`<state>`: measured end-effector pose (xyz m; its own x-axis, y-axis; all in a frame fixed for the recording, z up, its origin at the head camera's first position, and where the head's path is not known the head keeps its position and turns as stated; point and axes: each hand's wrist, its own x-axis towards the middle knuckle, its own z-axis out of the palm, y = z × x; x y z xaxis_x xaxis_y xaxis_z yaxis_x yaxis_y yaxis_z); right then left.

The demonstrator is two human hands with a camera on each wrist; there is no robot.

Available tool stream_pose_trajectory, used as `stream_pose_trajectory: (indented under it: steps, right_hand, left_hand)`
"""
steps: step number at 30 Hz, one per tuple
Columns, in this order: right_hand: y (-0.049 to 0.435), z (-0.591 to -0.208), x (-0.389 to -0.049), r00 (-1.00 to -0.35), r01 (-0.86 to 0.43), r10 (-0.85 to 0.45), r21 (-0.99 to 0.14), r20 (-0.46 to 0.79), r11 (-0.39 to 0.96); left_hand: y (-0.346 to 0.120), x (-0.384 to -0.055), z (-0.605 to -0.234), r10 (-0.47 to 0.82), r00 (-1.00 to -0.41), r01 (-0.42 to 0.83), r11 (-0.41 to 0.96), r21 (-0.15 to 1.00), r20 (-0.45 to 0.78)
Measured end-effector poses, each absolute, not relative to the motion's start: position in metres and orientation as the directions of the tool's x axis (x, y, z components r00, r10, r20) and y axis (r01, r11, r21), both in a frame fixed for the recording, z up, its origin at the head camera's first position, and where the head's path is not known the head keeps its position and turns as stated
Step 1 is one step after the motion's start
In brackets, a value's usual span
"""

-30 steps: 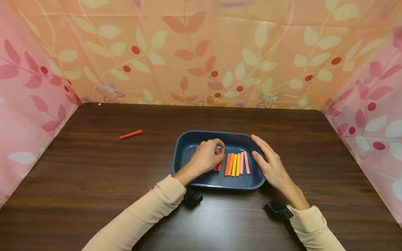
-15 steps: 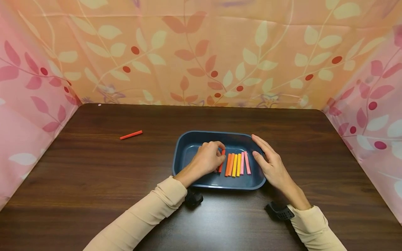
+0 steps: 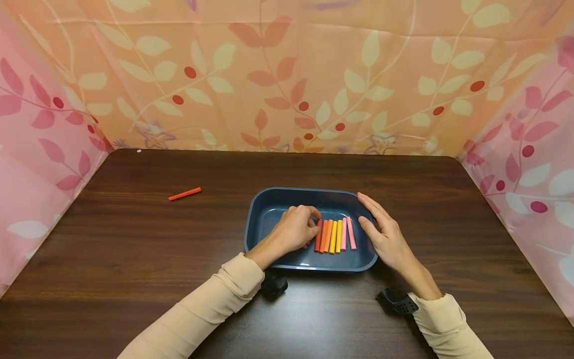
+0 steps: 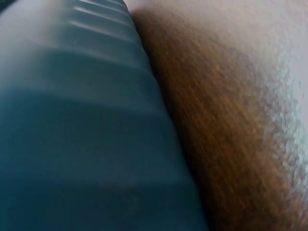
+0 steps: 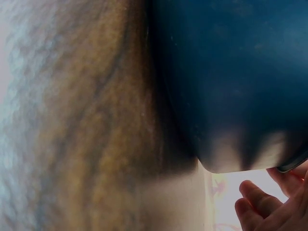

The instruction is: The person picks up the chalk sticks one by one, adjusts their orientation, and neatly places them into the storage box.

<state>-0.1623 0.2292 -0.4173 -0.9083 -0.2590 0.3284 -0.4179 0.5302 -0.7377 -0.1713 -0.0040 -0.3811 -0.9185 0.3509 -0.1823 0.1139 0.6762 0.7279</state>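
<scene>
Inside a dark blue tray (image 3: 262, 212) in the head view, my left hand (image 3: 291, 229) pinches a red chalk stick (image 3: 318, 242) near its far end. This stick stands at the left end of a row, right beside the orange chalk sticks (image 3: 327, 237). Yellow chalk sticks (image 3: 336, 237) and pink chalk sticks (image 3: 348, 234) continue the row rightward, the last pink one slightly slanted. My right hand (image 3: 390, 239) rests at the tray's right rim, fingers fairly straight. The right wrist view shows some of its fingers (image 5: 262, 202) beside the tray wall (image 5: 231, 86).
Another red chalk stick (image 3: 185, 194) lies on the dark wooden table (image 3: 134, 249), left of the tray. Patterned cloth (image 3: 278, 75) hangs behind and at both sides. The left wrist view shows mostly the tray's outer wall (image 4: 96, 134) and blurred tabletop.
My left hand has shifted the red chalk stick rightward and straightened it, closing the gap to the orange ones. My right hand has stayed at the rim.
</scene>
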Motion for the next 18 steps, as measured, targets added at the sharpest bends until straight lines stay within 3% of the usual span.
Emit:
stream_pose_trajectory:
  steps: [18]
  right_hand:
    - [0.2289,-0.4178,-0.1620,-0.903,-0.429,-0.263,-0.739,0.339,0.520]
  left_hand:
    - [-0.0132,-0.1690,-0.3807,0.369,-0.925,0.175,0.626,0.760,-0.091]
